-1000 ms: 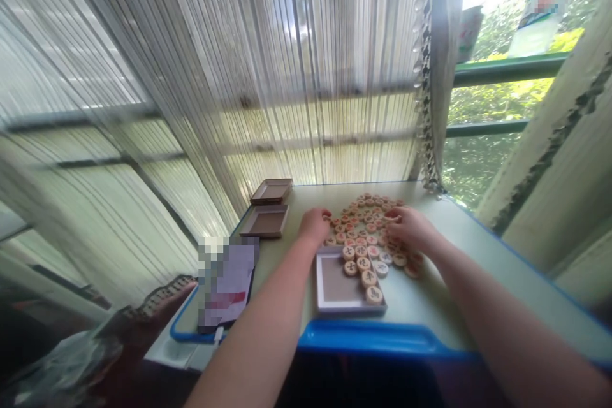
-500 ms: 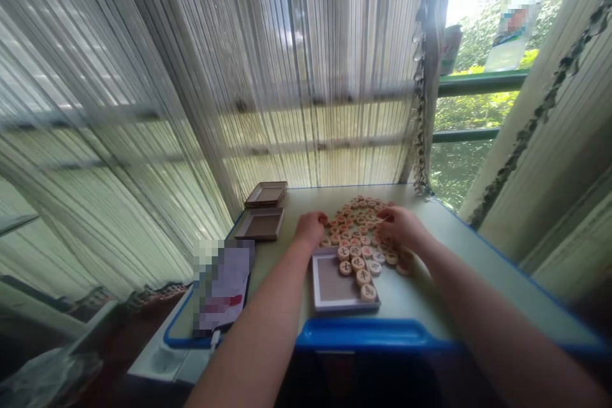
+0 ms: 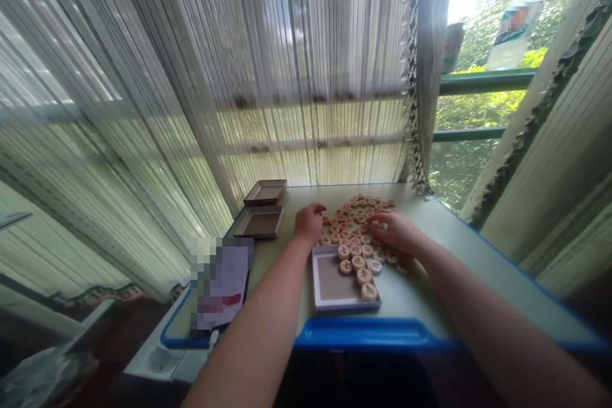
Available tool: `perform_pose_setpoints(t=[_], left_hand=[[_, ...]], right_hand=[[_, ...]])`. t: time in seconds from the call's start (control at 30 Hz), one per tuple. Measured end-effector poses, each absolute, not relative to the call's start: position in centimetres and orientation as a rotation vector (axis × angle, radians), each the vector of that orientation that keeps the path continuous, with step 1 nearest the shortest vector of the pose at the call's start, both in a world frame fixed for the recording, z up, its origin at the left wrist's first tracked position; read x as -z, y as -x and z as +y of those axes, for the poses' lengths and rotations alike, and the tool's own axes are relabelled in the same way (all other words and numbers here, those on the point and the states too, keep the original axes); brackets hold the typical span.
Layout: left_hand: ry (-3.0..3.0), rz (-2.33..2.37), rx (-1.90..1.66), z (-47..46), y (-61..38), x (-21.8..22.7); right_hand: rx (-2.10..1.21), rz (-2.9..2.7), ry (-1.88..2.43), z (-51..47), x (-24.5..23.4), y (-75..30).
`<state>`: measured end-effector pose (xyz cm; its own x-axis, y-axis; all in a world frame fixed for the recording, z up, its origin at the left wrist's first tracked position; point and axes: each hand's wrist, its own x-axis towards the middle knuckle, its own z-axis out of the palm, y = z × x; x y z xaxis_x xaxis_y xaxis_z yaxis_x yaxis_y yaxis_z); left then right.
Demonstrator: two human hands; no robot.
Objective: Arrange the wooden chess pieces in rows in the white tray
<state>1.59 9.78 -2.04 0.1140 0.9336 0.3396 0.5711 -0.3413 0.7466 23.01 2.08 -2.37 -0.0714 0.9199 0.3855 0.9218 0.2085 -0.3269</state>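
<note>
Our left hand (image 3: 308, 224) is beside the left edge of the heap of round pieces (image 3: 343, 227), its fingers bent inward; whether it holds one we cannot tell. Our right hand (image 3: 394, 229) is at the heap's right side, fingers half curled with a narrow gap, touching or almost touching the pieces (its own fingers hide which), so we cannot tell there either.

We judge the step in hand to be working loose pieces at the heap with both hands; the next move, as we see it, calls for light fingertips that single out one piece without scattering its neighbours.

The heap lies on the table (image 3: 411, 299) between our hands, too crowded to count. On its near side stands one shallow tray (image 3: 316, 280), with six black-marked pieces (image 3: 358, 262) in or over its right part and a red-marked one at its far right corner. Farther left we see two more open trays (image 3: 261, 223), one behind the other; the rear one may be a stack. Nearer us lies one phone-like device (image 3: 224, 287), partly blurred.
</note>
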Motion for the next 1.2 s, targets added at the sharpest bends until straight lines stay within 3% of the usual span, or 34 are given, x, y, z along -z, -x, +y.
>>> perform_pose_setpoints(t=[0.27,0.53,1.2], left_hand=[[-2.155,1.461,-1.047,9.0,-1.5,1.4],[-2.626,1.166,-0.638,8.1,-1.9,0.6],[-2.68,1.105,-0.444,7.3,-2.5,0.1]], right_hand=[[0.007,-2.064,1.607,1.9,2.2,-22.4],[0.039,-2.157,1.461,1.9,2.4,-21.8],[0.055,-2.137,1.618,3.3,2.4,-21.0]])
